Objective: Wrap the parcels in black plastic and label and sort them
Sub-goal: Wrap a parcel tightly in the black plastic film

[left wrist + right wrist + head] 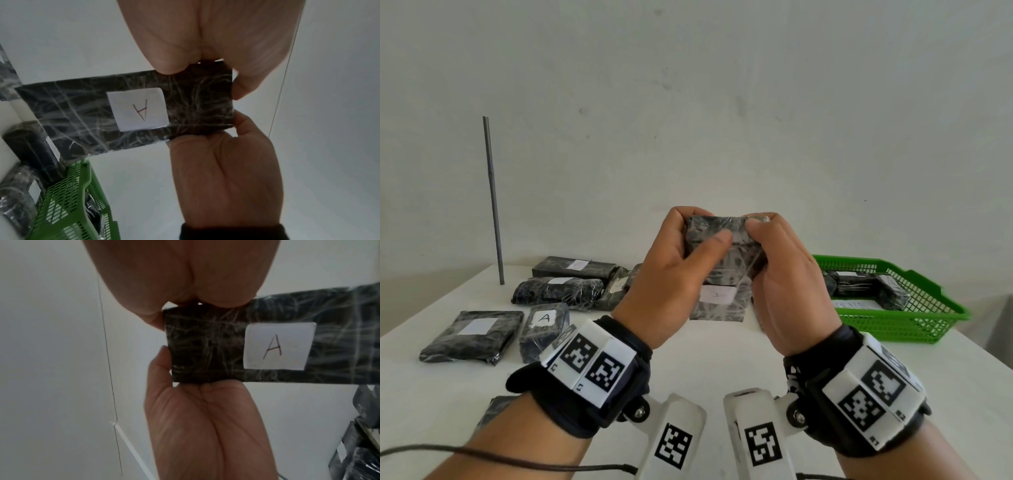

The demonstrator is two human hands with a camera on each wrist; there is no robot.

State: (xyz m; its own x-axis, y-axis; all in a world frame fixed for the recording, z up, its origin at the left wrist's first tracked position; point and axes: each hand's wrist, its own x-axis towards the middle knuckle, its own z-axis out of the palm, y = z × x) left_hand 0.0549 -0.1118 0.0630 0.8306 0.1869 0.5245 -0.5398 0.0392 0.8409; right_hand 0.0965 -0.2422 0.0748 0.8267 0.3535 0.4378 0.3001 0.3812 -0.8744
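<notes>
I hold a black-wrapped parcel upright above the white table, in front of me. A shiny clear film lies over its black plastic. Its white label carries a hand-written "A". My left hand grips the parcel's upper left side, thumb across the front. On the upper right corner my right hand pinches the parcel. In the left wrist view the left hand is above the parcel and the right hand below. In the right wrist view the right hand is on top.
Several wrapped, labelled parcels lie on the table's left half, one marked "A". A green basket at the right holds more parcels. A thin grey rod stands at the back left. A cable runs along my left forearm.
</notes>
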